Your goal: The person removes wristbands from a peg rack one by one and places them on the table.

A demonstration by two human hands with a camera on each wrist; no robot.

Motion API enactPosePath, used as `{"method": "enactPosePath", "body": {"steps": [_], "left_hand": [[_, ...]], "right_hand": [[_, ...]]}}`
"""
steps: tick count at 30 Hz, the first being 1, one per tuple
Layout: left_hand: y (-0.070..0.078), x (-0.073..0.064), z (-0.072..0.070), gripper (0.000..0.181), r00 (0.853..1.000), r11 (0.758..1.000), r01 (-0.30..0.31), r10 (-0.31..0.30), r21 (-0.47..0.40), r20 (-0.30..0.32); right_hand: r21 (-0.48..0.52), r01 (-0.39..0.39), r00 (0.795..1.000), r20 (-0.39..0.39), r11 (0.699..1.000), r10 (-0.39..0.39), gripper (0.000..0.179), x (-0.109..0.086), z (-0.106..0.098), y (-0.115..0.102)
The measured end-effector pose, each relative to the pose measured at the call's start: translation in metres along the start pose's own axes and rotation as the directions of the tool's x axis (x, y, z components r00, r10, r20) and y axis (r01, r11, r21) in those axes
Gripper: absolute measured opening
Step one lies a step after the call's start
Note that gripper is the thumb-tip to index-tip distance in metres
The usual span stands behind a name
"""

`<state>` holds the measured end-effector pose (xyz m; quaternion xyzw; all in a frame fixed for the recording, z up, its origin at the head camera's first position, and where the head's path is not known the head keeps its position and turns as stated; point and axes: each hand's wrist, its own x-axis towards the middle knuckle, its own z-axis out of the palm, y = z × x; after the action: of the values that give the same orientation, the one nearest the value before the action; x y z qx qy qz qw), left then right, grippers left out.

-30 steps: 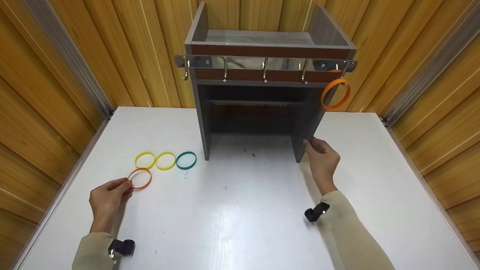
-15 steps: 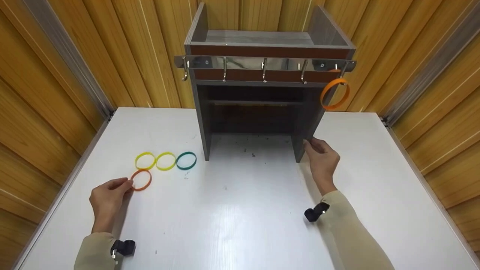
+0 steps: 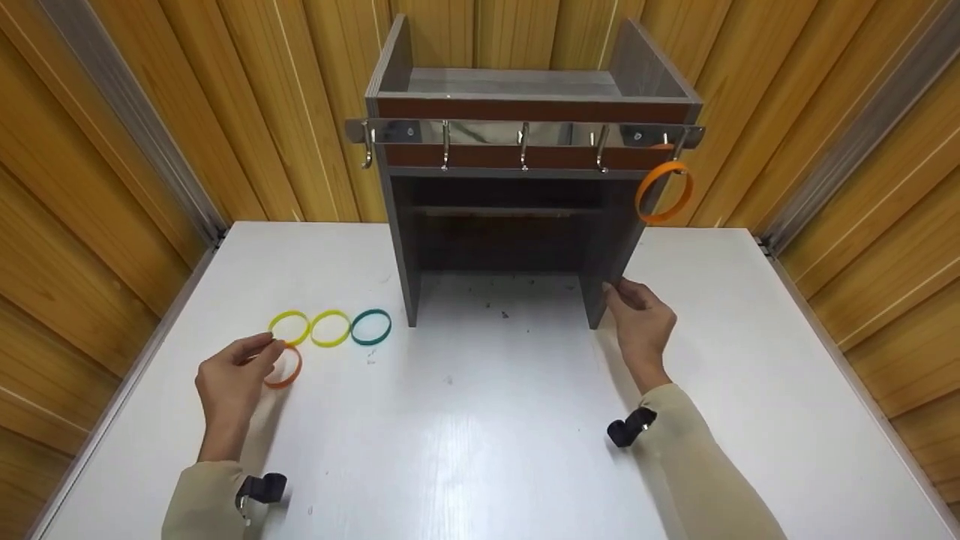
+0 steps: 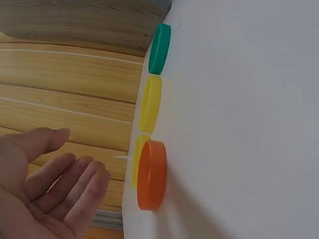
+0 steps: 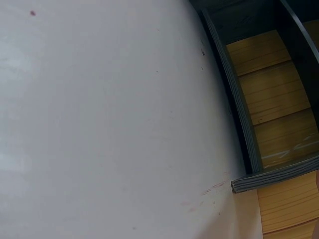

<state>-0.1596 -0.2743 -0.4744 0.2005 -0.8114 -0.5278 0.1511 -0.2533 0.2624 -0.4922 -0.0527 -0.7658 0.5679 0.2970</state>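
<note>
My left hand [image 3: 236,375] hovers over an orange silicone wristband [image 3: 292,373] that stands on its edge on the table. In the left wrist view its thumb and fingers [image 4: 92,191] are apart with nothing between them, beside the orange band. Just behind lie two yellow wristbands [image 3: 330,344] and a green one [image 3: 370,343] in a row. My right hand [image 3: 645,326] grips the lower front of the right side panel [image 3: 600,304] of a grey wooden shelf unit; its thumb tip is at the panel. The right wrist view barely catches that hand's fingers.
A metal rail [image 3: 480,133] with several hooks [image 3: 523,154] runs across the shelf unit's front. Another orange wristband [image 3: 641,202] hangs from the rightmost hook. Wood-patterned walls [image 3: 97,150] enclose the white table [image 3: 480,450] at the back and sides.
My left hand has let go of the orange wristband and moved up and to the right. The right hand has stayed at the panel. The head view has tilted slightly.
</note>
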Motion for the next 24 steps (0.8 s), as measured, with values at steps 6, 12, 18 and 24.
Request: {"method": "enactPosePath", "body": {"steps": [6,12,18,24], "left_hand": [[0.019,-0.005,0.020,0.038,0.997,0.985,-0.059,0.066,-0.165,0.039],[0.043,-0.010,0.050,0.031,0.983,0.963,-0.167,0.180,-0.211,0.043],[0.065,-0.014,0.083,0.030,0.969,0.945,-0.205,0.233,-0.255,0.086],[0.091,-0.021,0.113,0.025,0.948,0.910,-0.251,0.301,-0.330,0.109]], "right_hand": [[0.035,0.005,1.000,0.005,0.999,-0.005,0.018,0.001,0.001,0.001],[0.032,0.002,1.000,0.006,0.999,-0.002,0.018,0.001,0.001,0.002],[-0.022,0.004,1.000,0.001,1.000,-0.004,0.019,0.000,0.000,0.000],[-0.022,0.019,1.000,-0.002,1.000,-0.020,0.018,0.001,0.000,-0.001]]}}
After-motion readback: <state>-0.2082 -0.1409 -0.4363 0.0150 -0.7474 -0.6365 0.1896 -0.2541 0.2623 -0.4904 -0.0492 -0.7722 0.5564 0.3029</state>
